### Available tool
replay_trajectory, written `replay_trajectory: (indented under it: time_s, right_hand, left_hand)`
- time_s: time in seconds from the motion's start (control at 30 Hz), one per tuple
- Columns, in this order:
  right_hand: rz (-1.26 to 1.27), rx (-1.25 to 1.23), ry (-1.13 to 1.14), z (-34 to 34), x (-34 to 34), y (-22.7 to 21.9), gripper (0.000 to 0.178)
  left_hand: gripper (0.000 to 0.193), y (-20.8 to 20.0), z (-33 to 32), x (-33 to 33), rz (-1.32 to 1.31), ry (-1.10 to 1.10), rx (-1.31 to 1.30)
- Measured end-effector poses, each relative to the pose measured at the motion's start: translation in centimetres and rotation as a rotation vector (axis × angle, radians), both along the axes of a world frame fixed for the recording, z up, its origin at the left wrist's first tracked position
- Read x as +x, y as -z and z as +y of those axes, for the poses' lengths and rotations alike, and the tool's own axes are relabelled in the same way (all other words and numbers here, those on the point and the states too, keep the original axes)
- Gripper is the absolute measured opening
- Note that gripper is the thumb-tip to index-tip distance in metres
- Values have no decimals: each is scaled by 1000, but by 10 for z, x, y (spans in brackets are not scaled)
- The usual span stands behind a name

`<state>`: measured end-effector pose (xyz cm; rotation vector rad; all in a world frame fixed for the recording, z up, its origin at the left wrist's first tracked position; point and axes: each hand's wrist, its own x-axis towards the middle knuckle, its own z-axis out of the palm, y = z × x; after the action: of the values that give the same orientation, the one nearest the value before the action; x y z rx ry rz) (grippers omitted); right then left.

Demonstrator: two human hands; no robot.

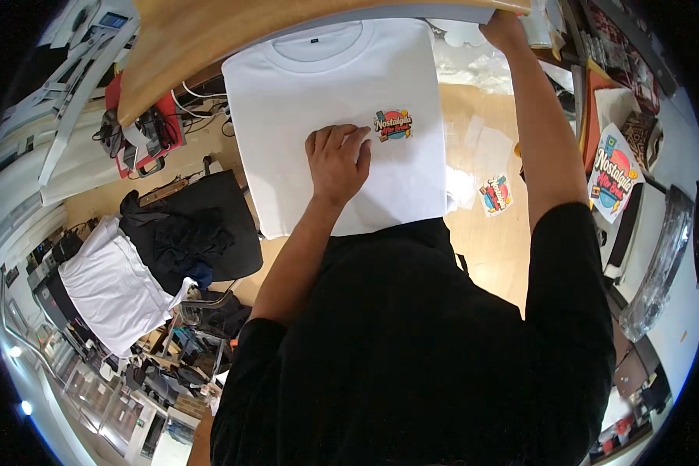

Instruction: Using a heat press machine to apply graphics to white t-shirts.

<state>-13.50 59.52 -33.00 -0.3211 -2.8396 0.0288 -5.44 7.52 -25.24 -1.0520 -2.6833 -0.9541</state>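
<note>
A white T-shirt (287,155) lies spread in front of me, its collar at the far end. On its chest, right of centre, sits a colourful graphic (394,125) that looks like a print or transfer. My left hand (338,165) rests on the shirt just left of the graphic, palm down, bent fingers apart, thumb and forefinger close to its left edge. At the far right, my right hand (505,31) is closed at the grey lower edge of a tan curved panel (318,17) that hangs over the collar. Some of its fingertips are hidden.
A smaller matching graphic sheet (495,194) lies on the wooden surface (485,256) right of the shirt. Farther right is a larger one (613,175), near a clear plastic-wrapped roll (660,264). Black cloth (194,225) and white cloth (116,279) lie to the left.
</note>
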Motion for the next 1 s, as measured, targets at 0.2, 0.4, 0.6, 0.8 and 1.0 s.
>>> replay_trajectory:
  time_s: [0.2, 0.4, 0.6, 0.8, 1.0]
  right_hand:
    - [-13, -322, 128, -190, 5, -89, 18]
    - [119, -608, -92, -311, 146, -83, 18]
    - [184, -440, 8, -342, 158, -64, 24]
    - [191, -429, -25, -341, 158, -61, 26]
    - [199, -445, -3, -342, 159, -63, 29]
  left_hand:
    - [23, -3, -29, 4, 10, -116, -103]
    - [20, 7, -16, 3, 48, -96, -56]
    - [23, 6, -16, 3, 81, -92, -75]
    - [22, 8, -17, 4, 86, -83, -65]
    - [24, 6, -18, 4, 87, -74, -47]
